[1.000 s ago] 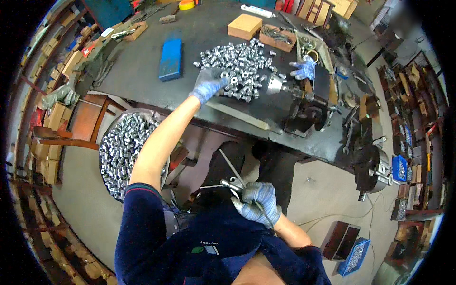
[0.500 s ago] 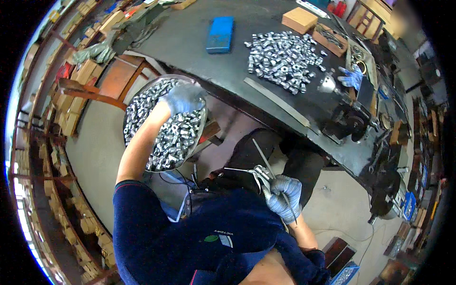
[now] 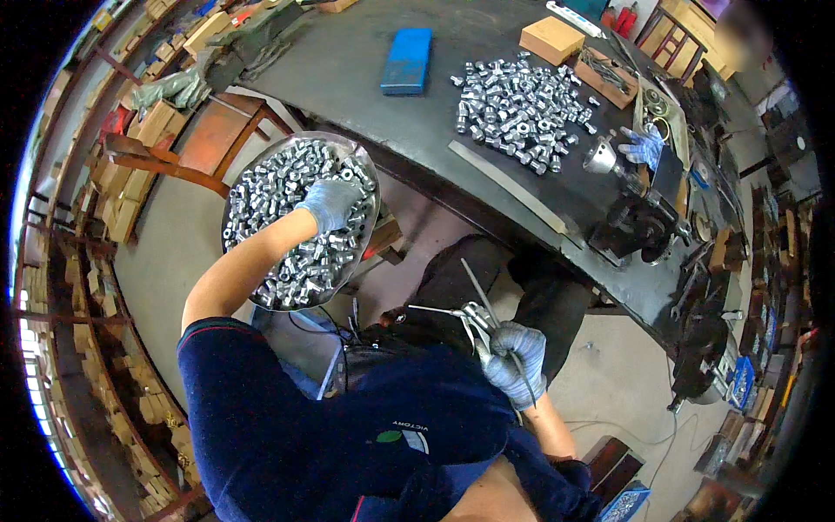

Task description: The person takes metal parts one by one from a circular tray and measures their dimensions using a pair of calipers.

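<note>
The left hand [image 3: 335,204] is pushed down into a round pan [image 3: 252,170] full of small shiny metal pieces [image 3: 283,261], with the fingers curled in around some of them. How many are caught cannot be told. A small, firm handful is best scooped, so nothing is spilled over the pan's edge just beside the glove. The right hand [image 3: 515,361] is squeezed tight around a thin metal tool [image 3: 474,313], kept well apart, near the lap.

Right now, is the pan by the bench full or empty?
Nearly full. The pan holds a heap of shiny metal fittings spread rim to rim, and the gloved left hand rests on top of them.
</note>
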`<state>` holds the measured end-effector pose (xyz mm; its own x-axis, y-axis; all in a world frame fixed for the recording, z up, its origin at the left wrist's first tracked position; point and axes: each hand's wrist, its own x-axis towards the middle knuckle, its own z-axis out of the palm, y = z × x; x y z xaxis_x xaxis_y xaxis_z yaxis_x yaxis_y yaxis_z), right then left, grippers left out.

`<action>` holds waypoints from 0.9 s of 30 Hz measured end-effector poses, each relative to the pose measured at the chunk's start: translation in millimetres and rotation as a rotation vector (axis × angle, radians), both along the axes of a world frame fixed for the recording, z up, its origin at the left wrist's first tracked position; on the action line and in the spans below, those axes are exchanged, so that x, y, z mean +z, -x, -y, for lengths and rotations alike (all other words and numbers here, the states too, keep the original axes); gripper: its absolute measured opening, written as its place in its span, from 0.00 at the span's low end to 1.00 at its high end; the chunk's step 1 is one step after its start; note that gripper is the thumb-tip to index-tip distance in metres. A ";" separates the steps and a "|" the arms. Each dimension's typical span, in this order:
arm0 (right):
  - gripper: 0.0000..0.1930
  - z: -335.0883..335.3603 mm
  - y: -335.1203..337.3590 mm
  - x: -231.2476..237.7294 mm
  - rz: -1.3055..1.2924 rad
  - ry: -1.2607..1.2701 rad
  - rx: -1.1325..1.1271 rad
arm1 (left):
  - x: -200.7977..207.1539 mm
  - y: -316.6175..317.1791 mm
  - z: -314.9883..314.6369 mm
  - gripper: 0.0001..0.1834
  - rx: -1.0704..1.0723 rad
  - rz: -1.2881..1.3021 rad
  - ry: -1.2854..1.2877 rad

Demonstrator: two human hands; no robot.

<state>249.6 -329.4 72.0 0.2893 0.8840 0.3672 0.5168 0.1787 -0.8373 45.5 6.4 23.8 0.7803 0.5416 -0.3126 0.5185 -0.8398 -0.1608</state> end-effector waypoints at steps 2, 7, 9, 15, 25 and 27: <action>0.17 0.3 1.0 -1.4 -0.028 -0.029 -0.005 | 2.2 0.5 1.5 0.14 -0.004 -0.014 -0.005; 0.17 0.4 -5.0 -3.4 -0.063 0.001 0.023 | 7.1 26.7 8.8 0.16 0.110 0.354 0.051; 0.17 -2.8 -6.6 -4.6 -0.075 -0.022 0.012 | 27.7 23.9 22.4 0.16 0.337 0.601 0.420; 0.18 -12.2 -9.3 -0.2 0.010 0.066 0.013 | 58.6 -4.5 102.9 0.21 0.558 1.003 1.442; 0.20 -20.9 -16.6 -0.6 0.062 0.020 0.024 | 57.1 -49.3 138.9 0.21 0.392 0.794 1.562; 0.20 -23.0 -13.9 -1.6 0.222 0.075 0.017 | 59.3 -50.6 137.1 0.18 0.275 0.781 1.477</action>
<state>263.5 -306.4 70.4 0.1937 0.9152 0.3533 0.6869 0.1306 -0.7149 96.2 -130.7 83.1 0.9211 0.2970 -0.2517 0.2342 0.0937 0.9677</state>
